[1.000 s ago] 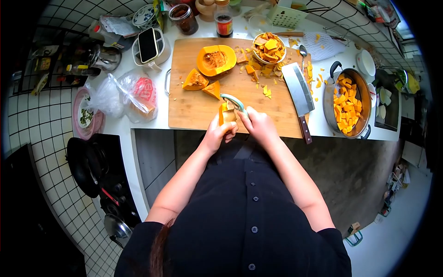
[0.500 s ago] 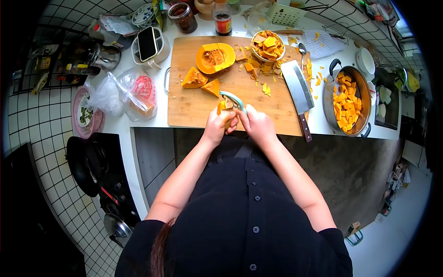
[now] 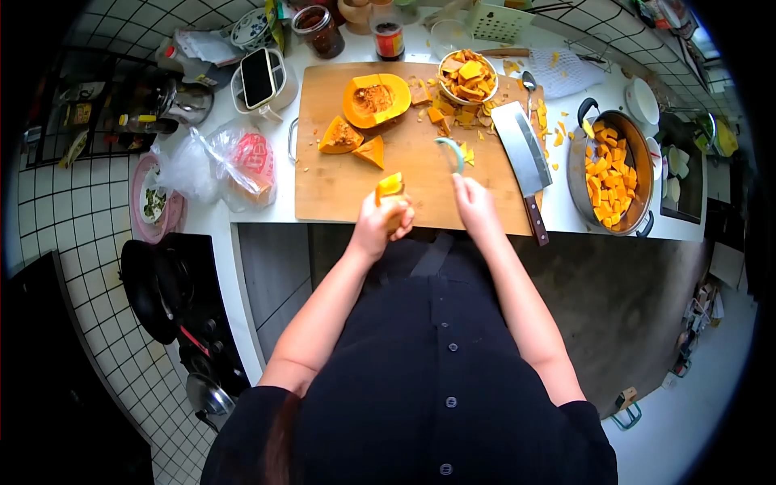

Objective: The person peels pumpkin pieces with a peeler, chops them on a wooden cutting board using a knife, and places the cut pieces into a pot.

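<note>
My left hand [image 3: 378,220] is closed around a partly peeled pumpkin piece [image 3: 390,186] at the front of the wooden cutting board [image 3: 331,190]. To its right, my right hand [image 3: 475,206] grips a light green peeler [image 3: 457,153] by the handle, its head tipped up over the board and apart from the piece. Beyond my hands lie a seeded pumpkin half [image 3: 396,113] and two cut wedges, the larger wedge [image 3: 339,136] with seeds and a smaller wedge [image 3: 370,151]. Pumpkin peelings [image 3: 466,153] are scattered near the peeler.
A cleaver [image 3: 521,153] lies on the board's right side, handle over the front edge. A bowl of peelings [image 3: 469,97] stands at the back. Right of the board is a pot [image 3: 643,153] of pumpkin chunks. Plastic bags [image 3: 214,174] and a container with a phone [image 3: 259,78] sit left.
My right hand has moved right with the peeler, away from the pumpkin piece. The left hand still holds the piece in about the same place.
</note>
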`<state>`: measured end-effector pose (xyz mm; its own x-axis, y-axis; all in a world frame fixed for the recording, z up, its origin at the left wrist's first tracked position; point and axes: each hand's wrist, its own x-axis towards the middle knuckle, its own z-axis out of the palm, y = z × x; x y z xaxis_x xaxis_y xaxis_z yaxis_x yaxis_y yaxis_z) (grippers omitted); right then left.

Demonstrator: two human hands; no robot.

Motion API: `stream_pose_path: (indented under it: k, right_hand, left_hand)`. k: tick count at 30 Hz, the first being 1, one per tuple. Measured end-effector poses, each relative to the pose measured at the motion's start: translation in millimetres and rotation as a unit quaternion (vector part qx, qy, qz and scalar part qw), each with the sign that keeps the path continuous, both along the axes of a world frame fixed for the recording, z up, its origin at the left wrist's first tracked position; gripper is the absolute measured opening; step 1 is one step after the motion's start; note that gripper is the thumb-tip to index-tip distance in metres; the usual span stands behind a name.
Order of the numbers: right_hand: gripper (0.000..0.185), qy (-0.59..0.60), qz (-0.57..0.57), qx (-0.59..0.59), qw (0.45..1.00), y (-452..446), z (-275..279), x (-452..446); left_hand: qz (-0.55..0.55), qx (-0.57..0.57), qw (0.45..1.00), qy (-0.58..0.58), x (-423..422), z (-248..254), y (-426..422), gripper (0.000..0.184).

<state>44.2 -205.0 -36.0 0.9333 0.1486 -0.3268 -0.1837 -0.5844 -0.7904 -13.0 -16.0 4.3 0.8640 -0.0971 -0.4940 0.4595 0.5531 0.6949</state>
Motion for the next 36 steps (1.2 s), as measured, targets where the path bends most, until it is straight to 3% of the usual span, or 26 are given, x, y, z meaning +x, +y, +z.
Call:
stream_pose_path:
  k: [4, 7, 12, 20, 28, 36]
  right_hand:
    - [0.039, 0.001, 0.038, 0.052, 0.998, 2.1, 34.0, 3.7]
    - [0.035, -0.058, 0.126, 0.032, 0.99, 3.1, 35.5, -5.5]
    - [0.03, -0.134, 0.233, -0.044, 0.962, 4.2, 40.8, -17.6]
    - [0.028, -0.194, 0.273, -0.053, 0.941, -0.5, 42.4, -18.0]
    - [0.03, -0.292, 0.234, -0.159, 0.914, 8.1, 30.4, -27.2]
    - [0.033, -0.3, 0.161, -0.16, 0.927, 12.8, 22.5, -21.8]
  left_hand:
    - [-0.02, -0.131, 0.99, 0.052, 3.9, -1.7, 13.7, 0.029]
    - [-0.002, -0.197, 0.977, 0.085, 2.0, 1.8, 13.8, 0.032]
    - [-0.047, -0.156, 0.978, 0.131, 0.2, 5.6, 9.8, 0.03]
    - [-0.142, -0.145, 0.972, 0.119, 3.5, 17.2, 18.7, 0.022]
    - [-0.142, -0.183, 0.968, 0.1, 1.1, 11.4, 15.7, 0.018]
    - [-0.079, -0.136, 0.986, 0.056, -0.1, 17.0, 3.7, 0.009]
